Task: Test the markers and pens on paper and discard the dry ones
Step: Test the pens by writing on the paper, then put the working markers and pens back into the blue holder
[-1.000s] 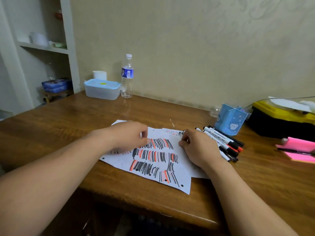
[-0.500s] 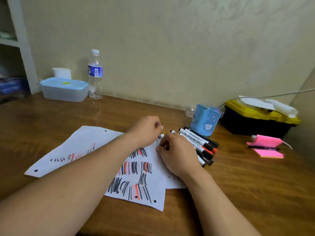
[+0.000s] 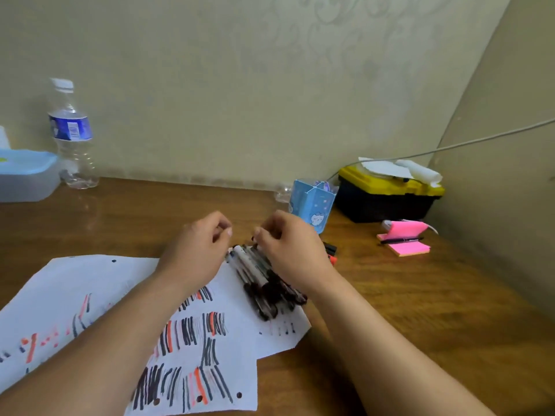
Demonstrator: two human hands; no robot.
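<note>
Black markers (image 3: pixel 264 283) under right hand (image 3: pixel 289 255), grip unclear; left hand (image 3: pixel 196 253) now drawn apart, curled, nothing visible inside.

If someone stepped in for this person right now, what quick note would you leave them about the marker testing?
Left hand: fingers curled, beside the far end of the markers; blur hides whether its grip holds anything.
Right hand: the same, over them.
The markers lie bunched on the right edge of the paper.
Done: many black and red test strokes on the paper.
To do: no set-aside dry ones visible; keep testing and sorting.
</note>
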